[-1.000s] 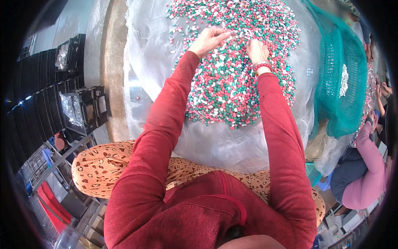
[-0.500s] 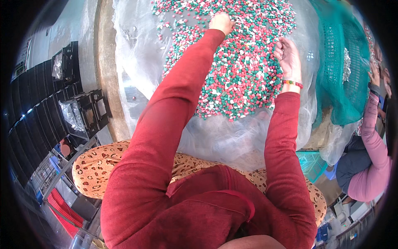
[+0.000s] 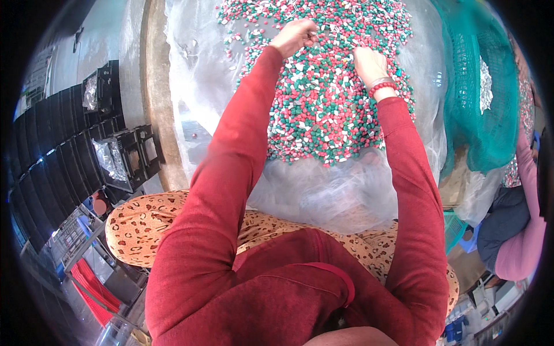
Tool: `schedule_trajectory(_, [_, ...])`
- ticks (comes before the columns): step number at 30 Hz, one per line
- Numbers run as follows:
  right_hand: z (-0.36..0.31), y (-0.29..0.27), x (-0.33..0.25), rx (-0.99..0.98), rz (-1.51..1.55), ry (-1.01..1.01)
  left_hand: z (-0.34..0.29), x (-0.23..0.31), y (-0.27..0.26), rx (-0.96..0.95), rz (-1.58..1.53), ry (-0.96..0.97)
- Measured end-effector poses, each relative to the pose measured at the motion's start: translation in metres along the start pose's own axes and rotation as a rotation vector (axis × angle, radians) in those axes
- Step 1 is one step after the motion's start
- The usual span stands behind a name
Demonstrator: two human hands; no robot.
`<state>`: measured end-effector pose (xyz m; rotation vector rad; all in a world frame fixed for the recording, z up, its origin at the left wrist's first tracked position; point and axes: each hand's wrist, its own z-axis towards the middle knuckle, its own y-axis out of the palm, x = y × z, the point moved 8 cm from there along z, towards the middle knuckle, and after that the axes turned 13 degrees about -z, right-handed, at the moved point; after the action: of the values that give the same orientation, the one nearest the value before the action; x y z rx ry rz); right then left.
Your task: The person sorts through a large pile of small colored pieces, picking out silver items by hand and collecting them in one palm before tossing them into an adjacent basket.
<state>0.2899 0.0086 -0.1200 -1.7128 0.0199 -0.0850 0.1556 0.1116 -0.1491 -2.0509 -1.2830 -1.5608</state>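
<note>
Pellets (image 3: 323, 109), small red, green and white pieces, lie heaped on a clear plastic sheet (image 3: 323, 190) that covers a round table (image 3: 151, 115). Left hand (image 3: 294, 36) rests at the far edge of the heap, fingers curled together into the pieces; whether they pinch anything cannot be told. Right hand (image 3: 369, 62), wearing a red bead bracelet (image 3: 382, 86), lies palm down on the heap just right of the left hand, fingers together. Right of the heap hangs a green net bag (image 3: 482, 98). Beyond the bag, a second person's pink sleeve (image 3: 522, 242) shows. Left of the table stand stacked black trays (image 3: 69, 132). Nearer the wearer than the heap, leopard-print trousers (image 3: 144, 222) cover the knees.
</note>
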Motion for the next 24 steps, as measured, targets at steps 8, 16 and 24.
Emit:
schedule_trajectory(8, [-0.034, 0.017, 0.019, -0.192, 0.613, 0.431, -0.024, 0.018, 0.029, -0.285, -0.849, 0.009])
schedule_trajectory(16, [-0.071, 0.006, 0.034, 0.242, 2.263, 0.567, 0.038, 0.028, 0.046, 0.224, 1.035, 0.446])
schedule_trajectory(24, [-0.100, 0.033, 0.061, 0.536, 2.682, 0.638, 0.011, 0.000, 0.068, 0.074, 1.343, 0.495])
